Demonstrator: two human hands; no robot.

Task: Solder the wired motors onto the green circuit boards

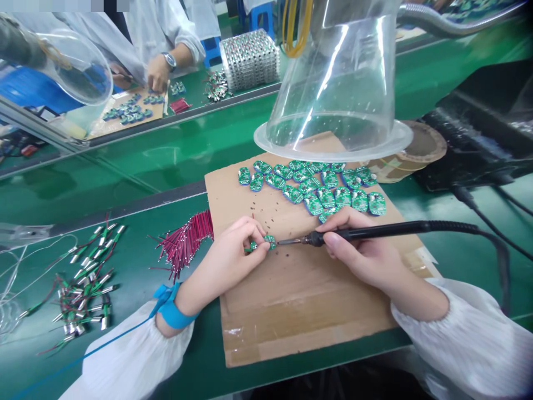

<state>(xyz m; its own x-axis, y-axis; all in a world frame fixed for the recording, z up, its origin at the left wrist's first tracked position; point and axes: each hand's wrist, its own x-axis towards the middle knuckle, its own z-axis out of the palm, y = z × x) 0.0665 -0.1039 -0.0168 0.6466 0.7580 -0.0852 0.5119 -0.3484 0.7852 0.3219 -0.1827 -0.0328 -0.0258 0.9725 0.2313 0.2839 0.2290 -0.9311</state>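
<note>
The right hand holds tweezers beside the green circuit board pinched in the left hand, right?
No: the head view shows the right hand holding a soldering iron, not tweezers, beside the green circuit board pinched in the left hand.

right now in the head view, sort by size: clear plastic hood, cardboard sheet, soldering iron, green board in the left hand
1 and 2, unranked: clear plastic hood and cardboard sheet. They look alike in size, and the hood may be nearer the camera.
3. Soldering iron
4. Green circuit board in the left hand, smallest
</note>
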